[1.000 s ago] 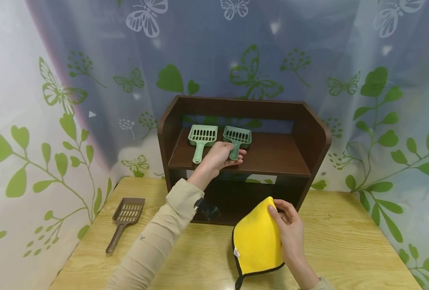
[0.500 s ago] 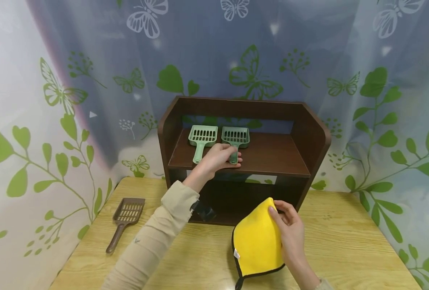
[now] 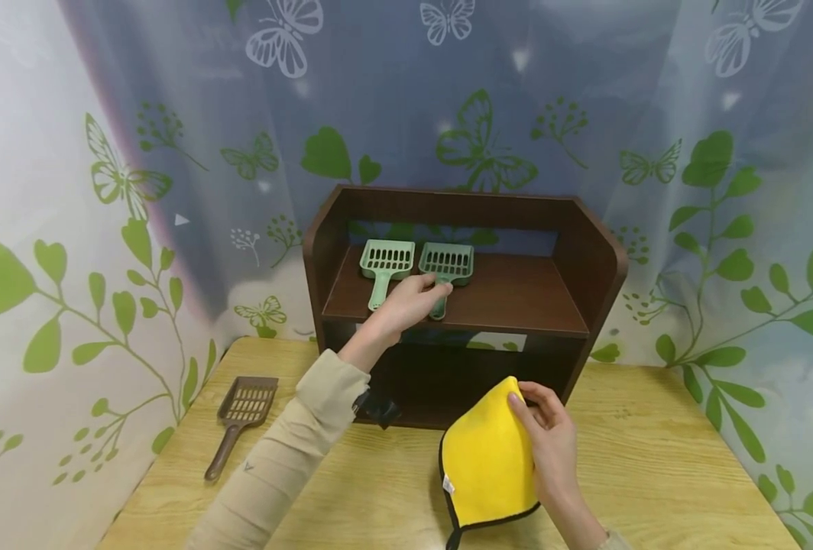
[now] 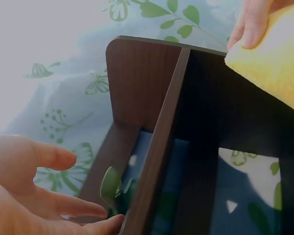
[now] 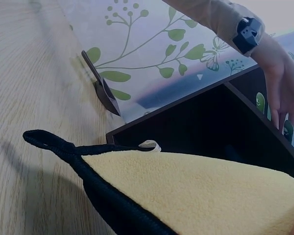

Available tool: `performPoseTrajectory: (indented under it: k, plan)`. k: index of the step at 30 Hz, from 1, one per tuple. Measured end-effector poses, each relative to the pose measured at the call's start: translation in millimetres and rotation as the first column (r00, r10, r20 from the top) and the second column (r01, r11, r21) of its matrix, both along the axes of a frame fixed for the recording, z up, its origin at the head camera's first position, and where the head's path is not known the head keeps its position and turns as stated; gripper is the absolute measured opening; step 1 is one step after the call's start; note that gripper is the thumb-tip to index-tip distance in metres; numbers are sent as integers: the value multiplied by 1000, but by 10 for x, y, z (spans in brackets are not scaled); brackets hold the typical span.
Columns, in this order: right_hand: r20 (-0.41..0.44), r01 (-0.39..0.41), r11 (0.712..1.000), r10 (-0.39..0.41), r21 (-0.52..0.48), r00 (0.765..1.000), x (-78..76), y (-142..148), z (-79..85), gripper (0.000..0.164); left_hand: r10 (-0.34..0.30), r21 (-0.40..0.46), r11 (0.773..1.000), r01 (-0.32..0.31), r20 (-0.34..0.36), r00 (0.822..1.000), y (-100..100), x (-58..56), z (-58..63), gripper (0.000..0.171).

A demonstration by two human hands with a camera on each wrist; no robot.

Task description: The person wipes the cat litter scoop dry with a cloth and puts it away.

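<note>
**Dark brown shelf unit (image 3: 523, 294) with a yellow cloth (image 3: 489, 458) held up before it**

A backdrop (image 3: 393, 92) printed with green leaves and butterflies wraps around the wooden table (image 3: 661, 443) I'm looking at. The shelf unit stands at the table's far side, its upper level carrying two scoops. A rolled beige sleeve (image 3: 276, 462) crosses in front from the person's left. The cloth, edged in black, hangs by its upper corner from the right hand (image 3: 551, 431), thumb and fingers pinching it. The left hand (image 3: 412, 302) is at the upper level with fingers extended and thumb standing apart, gripping nothing; I can't tell whether a fingertip touches the handle there. That handle belongs to the dark green litter scoop (image 3: 448, 268), lying slotted end inward, just beside the pale green litter scoop (image 3: 383, 275), which points the same way. A brown litter scoop (image 3: 238, 423) lies on the table, left of the shelf unit. A black wrist camera (image 3: 379, 410) shows beside the left cuff. On the cloth's edge sits a small white tag (image 3: 448, 484).
</note>
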State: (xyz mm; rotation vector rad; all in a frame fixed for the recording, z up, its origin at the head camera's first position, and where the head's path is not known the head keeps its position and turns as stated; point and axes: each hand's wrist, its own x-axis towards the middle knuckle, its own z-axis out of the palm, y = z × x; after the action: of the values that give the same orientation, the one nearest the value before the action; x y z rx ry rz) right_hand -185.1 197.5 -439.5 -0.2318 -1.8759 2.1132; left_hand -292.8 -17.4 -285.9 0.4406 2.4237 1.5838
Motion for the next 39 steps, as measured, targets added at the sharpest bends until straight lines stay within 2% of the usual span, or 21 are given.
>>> performPoseTrajectory:
  k: [3, 5, 7, 11, 15, 18, 20, 22, 23, 26, 30, 35, 37, 39]
  plan:
    - [-3, -2, 1000, 2, -6, 1000, 1, -10, -3, 35, 10, -8, 1000, -11, -122, 992, -65, 80, -9, 59]
    - [-4, -3, 1000, 3, -10, 1000, 1, -14, -2, 35, 23, -15, 999, -28, -228, 973, -114, 148, -8, 53]
    - [-4, -4, 1000, 4, -14, 1000, 0, -17, 2, 35, 38, -3, 999, -41, -323, 946, -169, 217, -1, 47]
    - [2, -11, 1000, 11, -14, 1000, -5, -27, 8, 36, 68, 65, 997, -41, -499, 864, -324, 296, -23, 34]
    - [5, -15, 1000, 15, -5, 1000, -9, -41, 8, 36, 100, 161, 987, -4, -595, 797, -554, 329, -81, 27]
    - [7, -15, 1000, 15, 3, 1000, -13, -51, 7, 35, 138, 227, 974, 12, -634, 761, -774, 364, -122, 24]
    - [6, -16, 1000, 16, 6, 1000, -16, -59, 4, 35, 174, 252, 968, -4, -657, 734, -940, 386, -160, 22]
    - [5, -18, 1000, 18, 7, 1000, -19, -65, 1, 35, 212, 274, 961, -30, -665, 716, -1117, 400, -212, 21]
    - [4, -18, 1000, 18, 7, 1000, -21, -68, -2, 35, 230, 280, 959, -48, -664, 712, -1206, 407, -242, 22]
    - [1, -18, 1000, 18, 6, 1000, -25, -74, -10, 34, 287, 293, 948, -120, -634, 718, -1468, 418, -357, 22]
    - [1, -17, 1000, 17, 1, 1000, -31, -80, -17, 34, 354, 275, 932, -234, -564, 746, -1768, 448, -530, 25]
    - [-3, -17, 1000, 17, -5, 1000, -39, -88, -20, 34, 404, 171, 914, -369, -469, 785, -2080, 499, -849, 29]
    - [-2, -20, 1000, 20, -1, 1000, -43, -94, -23, 34, 434, 115, 895, -431, -447, 782, -2198, 520, -1007, 30]
    - [2, -22, 1000, 22, 3, 1000, -46, -102, -27, 34, 474, 64, 865, -498, -428, 769, -2318, 540, -1166, 30]
